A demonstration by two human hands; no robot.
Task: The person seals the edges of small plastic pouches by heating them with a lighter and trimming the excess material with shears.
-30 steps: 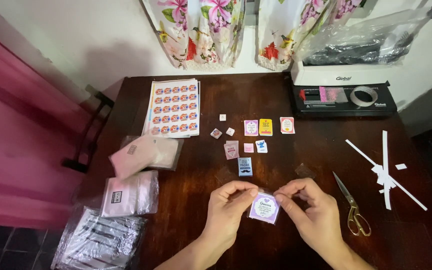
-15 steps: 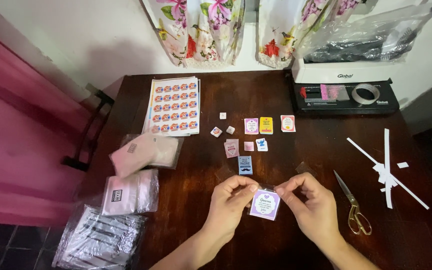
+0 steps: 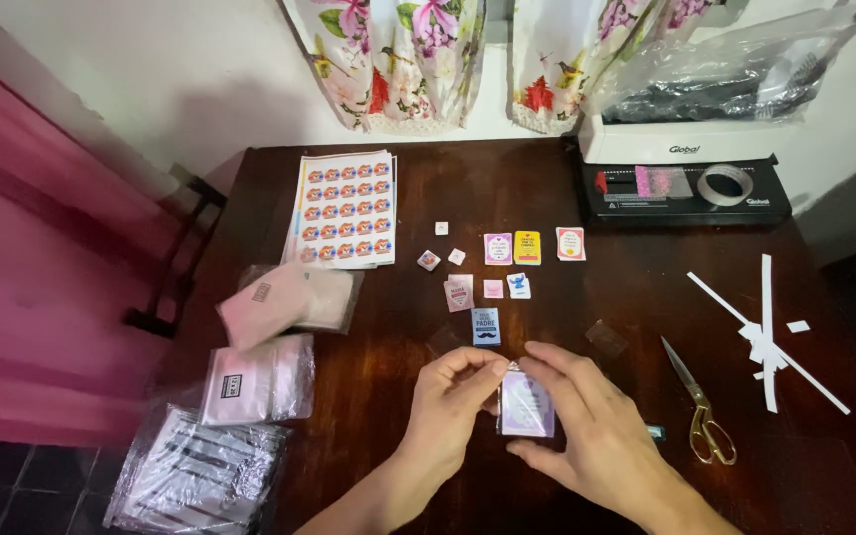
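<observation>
Near the table's (image 3: 646, 297) front edge, my left hand (image 3: 453, 401) and right hand (image 3: 587, 431) now press the purple card (image 3: 527, 404) flat inside its clear sleeve; earlier it stood tilted up, each grip pinching it.

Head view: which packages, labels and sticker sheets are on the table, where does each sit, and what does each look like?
Clear sleeve with lilac card: front centre, pinched between left hand and right hand.
Sticker sheets: back left, white, rows of round orange-blue stickers.
Small cards: centre, pink, yellow, white rectangles.
Plastic packets: left edge, clear, pale pink contents.
Striped bag: front left, black and white.
</observation>
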